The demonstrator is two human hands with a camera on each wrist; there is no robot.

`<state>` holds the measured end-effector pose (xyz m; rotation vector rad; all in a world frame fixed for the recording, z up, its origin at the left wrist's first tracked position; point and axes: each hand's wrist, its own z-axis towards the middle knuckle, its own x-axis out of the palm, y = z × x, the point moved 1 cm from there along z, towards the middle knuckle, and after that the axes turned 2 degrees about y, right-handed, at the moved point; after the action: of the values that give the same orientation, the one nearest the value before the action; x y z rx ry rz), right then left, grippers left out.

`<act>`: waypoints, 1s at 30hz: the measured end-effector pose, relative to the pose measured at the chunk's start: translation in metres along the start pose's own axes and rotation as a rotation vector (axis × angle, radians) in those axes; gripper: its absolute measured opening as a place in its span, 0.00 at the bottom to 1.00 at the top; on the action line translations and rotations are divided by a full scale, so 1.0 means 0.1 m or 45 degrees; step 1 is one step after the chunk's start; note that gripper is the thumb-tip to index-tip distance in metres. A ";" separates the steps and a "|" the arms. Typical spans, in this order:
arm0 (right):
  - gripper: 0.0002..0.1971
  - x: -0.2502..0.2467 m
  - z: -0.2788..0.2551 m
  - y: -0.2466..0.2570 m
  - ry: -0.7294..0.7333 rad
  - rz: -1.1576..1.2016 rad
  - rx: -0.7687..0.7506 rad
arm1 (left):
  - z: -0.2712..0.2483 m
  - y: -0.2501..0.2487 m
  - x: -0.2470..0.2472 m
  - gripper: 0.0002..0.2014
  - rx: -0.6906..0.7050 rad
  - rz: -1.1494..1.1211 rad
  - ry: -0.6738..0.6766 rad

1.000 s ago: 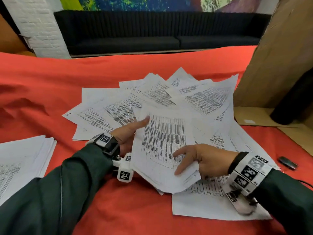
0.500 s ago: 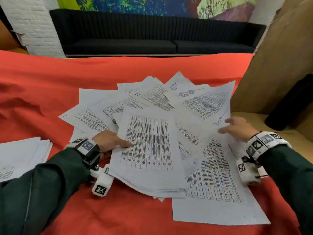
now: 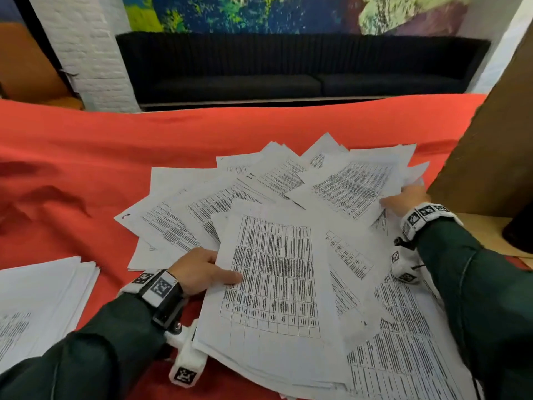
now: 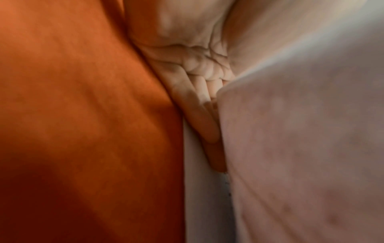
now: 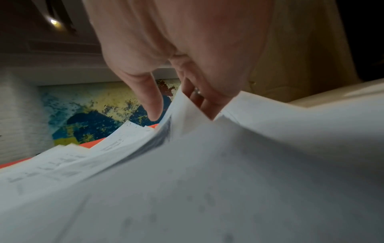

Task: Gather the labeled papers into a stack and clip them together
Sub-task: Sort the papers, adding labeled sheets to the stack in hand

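Hands (image 3: 199, 269) (image 3: 406, 197) grip papers (image 3: 271, 272) — cardboard (image 3: 490, 157) beside right.

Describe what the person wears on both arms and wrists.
Both arms are in dark green sleeves. Each wrist carries a black band with white plates printed with black square-pattern markers, and a white camera block with the same markers hangs beneath: left wrist rig, right wrist rig. The left hand and right hand are bare.

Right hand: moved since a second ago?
Yes. The right hand went from the near sheets to the pile's far right edge, beside the cardboard.
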<state>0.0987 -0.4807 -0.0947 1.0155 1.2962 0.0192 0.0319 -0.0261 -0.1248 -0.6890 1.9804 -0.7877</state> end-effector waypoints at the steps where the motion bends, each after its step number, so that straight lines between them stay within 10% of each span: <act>1: 0.16 0.00 -0.01 0.02 0.002 0.015 -0.024 | 0.00 -0.01 0.00 0.08 0.001 -0.006 0.007; 5: 0.02 -0.07 -0.15 0.09 -0.148 0.275 -0.229 | -0.02 -0.03 -0.02 0.07 0.019 0.007 0.013; 12: 0.16 -0.93 -0.68 0.43 -0.372 0.887 -0.470 | -0.06 -0.05 -0.02 0.06 0.026 -0.084 -0.015; 17: 0.13 -1.38 -1.41 0.58 0.026 1.189 -0.489 | -0.12 -0.03 -0.06 0.07 0.057 -0.089 -0.074; 21: 0.12 -0.90 -1.89 0.39 0.436 0.919 -0.379 | -0.20 -0.06 -0.03 0.25 0.052 -0.090 -0.157; 25: 0.14 -0.19 -2.11 0.22 0.587 0.566 -0.331 | -0.32 -0.04 0.04 0.43 0.030 -1.042 0.076; 30: 0.11 0.20 -2.24 0.41 1.089 -0.097 -0.516 | -0.42 0.04 0.10 0.38 0.206 -0.471 0.131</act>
<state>-0.0508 -0.3101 -0.0676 0.6043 1.9939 0.6944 -0.0102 -0.0200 -0.1153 -0.9477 1.8772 -1.2117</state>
